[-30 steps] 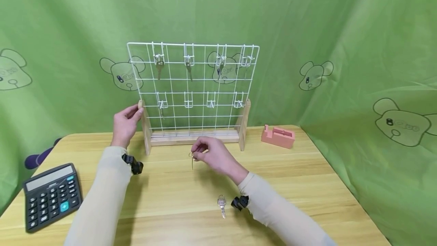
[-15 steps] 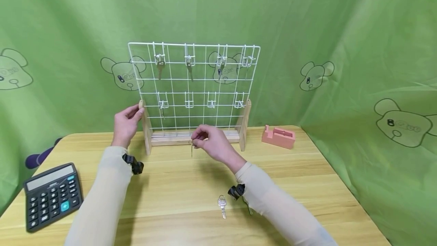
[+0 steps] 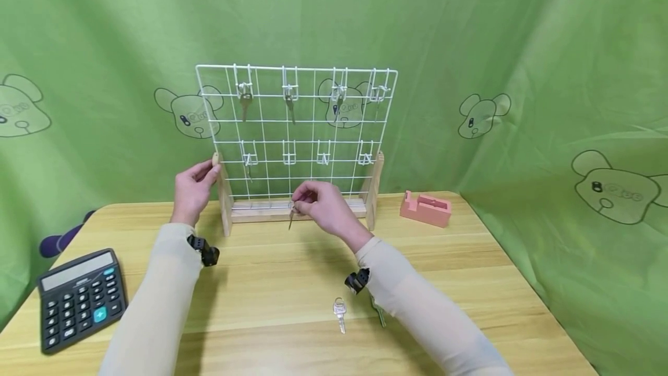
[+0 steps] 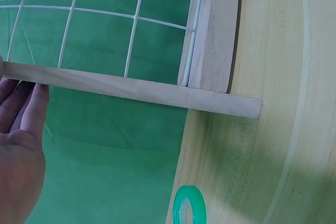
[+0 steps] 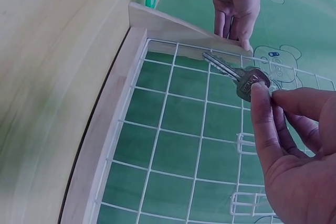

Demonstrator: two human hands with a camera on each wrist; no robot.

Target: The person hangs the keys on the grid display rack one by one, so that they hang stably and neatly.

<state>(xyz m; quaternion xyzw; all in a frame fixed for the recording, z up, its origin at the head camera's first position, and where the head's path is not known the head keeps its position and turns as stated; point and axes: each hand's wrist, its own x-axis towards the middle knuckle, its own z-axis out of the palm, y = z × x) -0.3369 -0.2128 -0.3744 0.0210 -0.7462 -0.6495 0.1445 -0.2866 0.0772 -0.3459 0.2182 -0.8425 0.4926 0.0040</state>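
My left hand (image 3: 192, 190) grips the top of the left wooden upright (image 3: 223, 196) of a white wire grid rack (image 3: 300, 132). In the left wrist view its fingers (image 4: 35, 109) lie along the wood. My right hand (image 3: 326, 208) pinches a key (image 3: 291, 217) by its head, in front of the rack's wooden base. The right wrist view shows the key's blade pointing away from the fingers. Two rows of white hooks sit on the grid. Keys (image 3: 244, 100) hang from the upper hooks, and another key (image 3: 249, 168) hangs at the lower left.
A silver key (image 3: 340, 313) lies on the table, with another key (image 3: 378, 311) partly under the right forearm. The calculator (image 3: 82, 297) is at the left, and a pink tape dispenser (image 3: 425, 209) is at the right back. A green ring (image 4: 190, 205) shows beside the rack.
My right hand has moved forward and up with the key, from above the table to the rack's base. The left hand keeps its place on the upright.
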